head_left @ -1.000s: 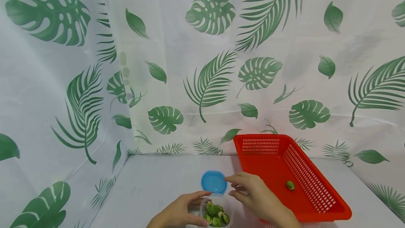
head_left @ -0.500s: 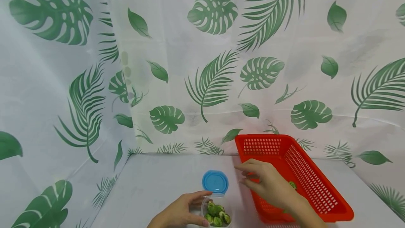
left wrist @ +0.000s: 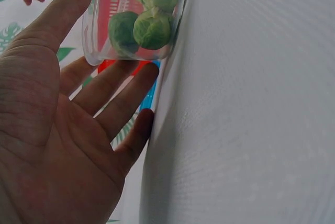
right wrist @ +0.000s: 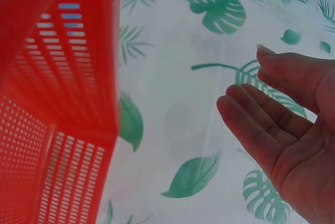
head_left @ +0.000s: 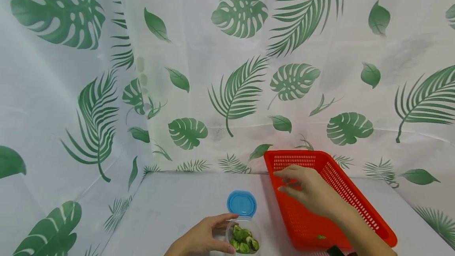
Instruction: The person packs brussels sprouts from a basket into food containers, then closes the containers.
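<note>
A clear plastic container (head_left: 258,230) with Brussels sprouts (head_left: 243,240) in it stands at the front of the table, its blue lid (head_left: 241,204) flipped back. My left hand (head_left: 204,235) holds the container from the left, thumb on the near side and fingers on the far side. The left wrist view shows several sprouts (left wrist: 152,28) through its wall. My right hand (head_left: 309,189) is over the red basket (head_left: 385,235), fingers loosely bent and nothing between them. Under the right forearm, a bit of green sprout (head_left: 321,237) shows in the basket, mostly hidden.
The slotted red basket stands on the right side of the white table (head_left: 177,204). A white curtain (head_left: 199,102) with green leaf prints rises behind and at the left. Something black (head_left: 335,251) shows beside the right forearm at the bottom edge.
My right hand has moved from beside the blue lid to the right and away from me, over the basket. Its forearm now covers most of the basket's sprout. The left hand stays at the container.
</note>
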`<state>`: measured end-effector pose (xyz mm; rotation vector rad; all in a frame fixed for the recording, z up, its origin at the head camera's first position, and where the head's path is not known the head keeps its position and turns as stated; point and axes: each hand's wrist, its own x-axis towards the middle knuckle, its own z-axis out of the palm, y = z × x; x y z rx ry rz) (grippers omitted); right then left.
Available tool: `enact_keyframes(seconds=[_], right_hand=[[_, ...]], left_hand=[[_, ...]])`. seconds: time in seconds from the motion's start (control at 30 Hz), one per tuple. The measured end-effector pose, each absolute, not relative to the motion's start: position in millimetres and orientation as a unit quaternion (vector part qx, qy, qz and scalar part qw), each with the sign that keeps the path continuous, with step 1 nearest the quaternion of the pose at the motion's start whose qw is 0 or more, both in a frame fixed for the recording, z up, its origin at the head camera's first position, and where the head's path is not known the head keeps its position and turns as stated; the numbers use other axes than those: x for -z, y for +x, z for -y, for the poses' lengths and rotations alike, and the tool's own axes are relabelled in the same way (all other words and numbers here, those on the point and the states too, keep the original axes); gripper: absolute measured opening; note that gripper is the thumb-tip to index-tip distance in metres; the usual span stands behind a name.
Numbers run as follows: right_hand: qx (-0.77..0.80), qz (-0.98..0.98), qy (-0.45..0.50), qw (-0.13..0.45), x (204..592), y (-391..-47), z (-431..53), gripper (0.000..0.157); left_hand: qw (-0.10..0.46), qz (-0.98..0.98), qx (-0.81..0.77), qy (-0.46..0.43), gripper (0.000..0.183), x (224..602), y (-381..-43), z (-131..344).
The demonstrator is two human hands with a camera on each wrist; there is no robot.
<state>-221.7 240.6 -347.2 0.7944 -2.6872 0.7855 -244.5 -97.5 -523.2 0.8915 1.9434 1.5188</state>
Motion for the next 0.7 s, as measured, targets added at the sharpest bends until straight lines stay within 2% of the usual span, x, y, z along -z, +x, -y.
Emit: enact_keyframes(seconds=[0.5, 0.7], right_hand=[[-0.248, 0.931, 0.245, 0.109, 343.7, -247.3, -270.3, 0.04], [-0.235, 0.941, 0.224, 0.099, 347.6, -261.7, -290.1, 0.041]], left_hand=[[0.243, -0.725, -0.555, 0.329, 0.073, 523.2, -245.5, 96.4], [0.257, -0.711, -0.565, 0.332, 0.071, 524.0, -246.2, 97.4]])
